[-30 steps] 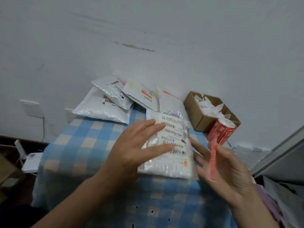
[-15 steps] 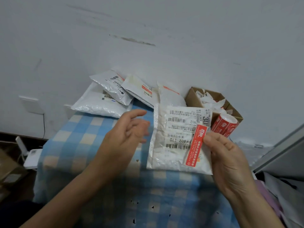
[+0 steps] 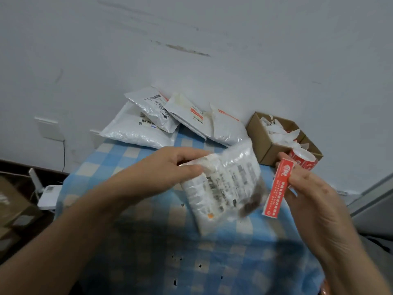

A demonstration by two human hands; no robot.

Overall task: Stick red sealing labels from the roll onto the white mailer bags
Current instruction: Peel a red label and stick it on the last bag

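My left hand (image 3: pixel 161 173) grips the top left corner of a white mailer bag (image 3: pixel 225 188), which is lifted and tilted above the blue checked table (image 3: pixel 131 154); the bag is blurred by motion. My right hand (image 3: pixel 308 192) pinches a long red sealing label (image 3: pixel 277 188) near its upper end, just right of the bag and apart from it. The red label roll (image 3: pixel 304 159) stands behind that hand, next to the cardboard box.
Several white mailer bags (image 3: pixel 170 122) are piled at the table's far edge against the wall. A brown cardboard box (image 3: pixel 268 141) with white backing scraps sits at the back right. A white device (image 3: pixel 49 196) and cartons lie on the floor to the left.
My left hand has taken hold of the bag's corner and lifted and tilted it. My right hand has let go of the bag and now holds the label alone, off to the right.
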